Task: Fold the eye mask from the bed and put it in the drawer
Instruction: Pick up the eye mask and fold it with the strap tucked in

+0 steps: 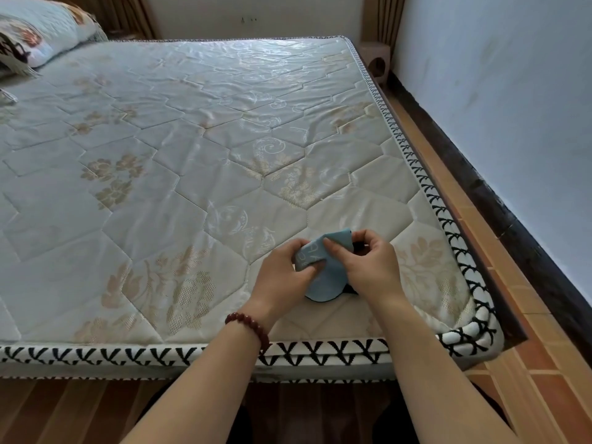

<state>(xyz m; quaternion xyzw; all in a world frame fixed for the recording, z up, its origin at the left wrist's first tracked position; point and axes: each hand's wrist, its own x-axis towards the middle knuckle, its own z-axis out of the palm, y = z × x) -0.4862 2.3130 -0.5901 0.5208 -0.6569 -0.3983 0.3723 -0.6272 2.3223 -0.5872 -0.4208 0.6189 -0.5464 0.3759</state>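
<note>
A light blue eye mask (326, 278) with a dark edge lies near the front right corner of the mattress (192, 155), partly doubled over. My left hand (285, 277) pinches its left part, where faint lettering shows. My right hand (368, 264) grips its upper right part, and a bit of the dark strap shows behind the fingers. Both hands rest low over the mattress. No drawer is in view.
A patterned pillow (35, 30) lies at the far left head of the bed. The mattress sits on a wooden frame (499, 238) close to a white wall (512, 91) on the right. A small wooden stool (376, 59) stands past the far right corner.
</note>
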